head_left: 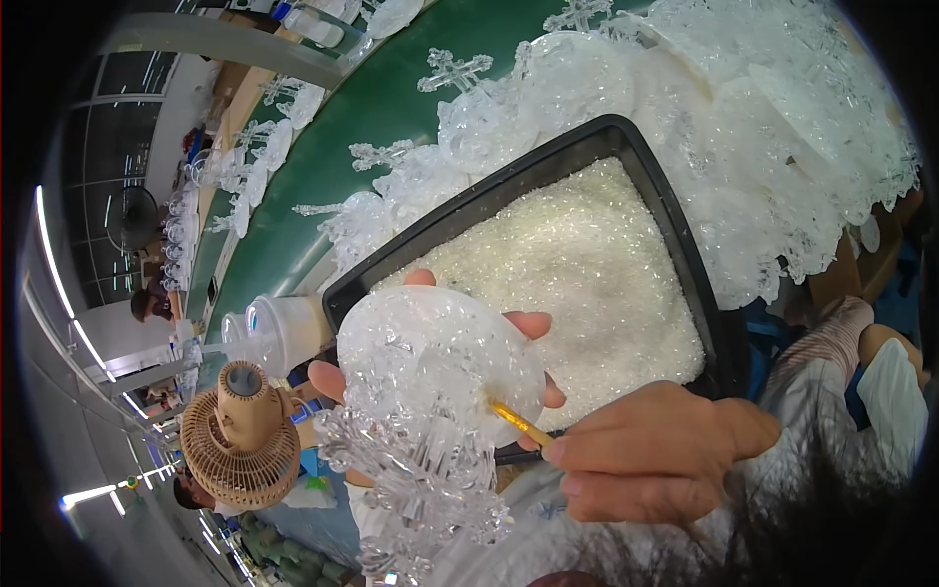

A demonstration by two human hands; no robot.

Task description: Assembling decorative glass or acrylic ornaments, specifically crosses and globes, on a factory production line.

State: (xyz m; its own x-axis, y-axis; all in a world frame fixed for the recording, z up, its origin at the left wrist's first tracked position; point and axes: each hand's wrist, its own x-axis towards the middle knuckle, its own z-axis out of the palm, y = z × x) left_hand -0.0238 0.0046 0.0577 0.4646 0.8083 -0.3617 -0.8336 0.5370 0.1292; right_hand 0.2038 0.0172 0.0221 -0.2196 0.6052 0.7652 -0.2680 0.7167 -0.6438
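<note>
My left hand (pixel 330 380) holds a clear, round plastic disc-shaped ornament (pixel 430 342) from beneath. Its fingertips show around the disc's edge, while the palm is hidden behind it. From the disc's lower side stick out faceted clear plastic pieces (pixel 421 479). A thin brush with a yellow handle (pixel 523 424) is pinched in my right hand (pixel 650 455), its tip touching the disc's surface. Just beyond both hands lies a black tray (pixel 675 220) filled with sparkling white flakes (pixel 587 264), and the disc overlaps its near left part.
Many similar clear ornaments (pixel 577 83) are heaped behind and right of the tray on a green conveyor belt (pixel 381 108). Clear plastic tubs (pixel 284 333) stand left of the tray. A tan fan (pixel 240 435) is at lower left. Another person's striped sleeve (pixel 827 342) shows at right.
</note>
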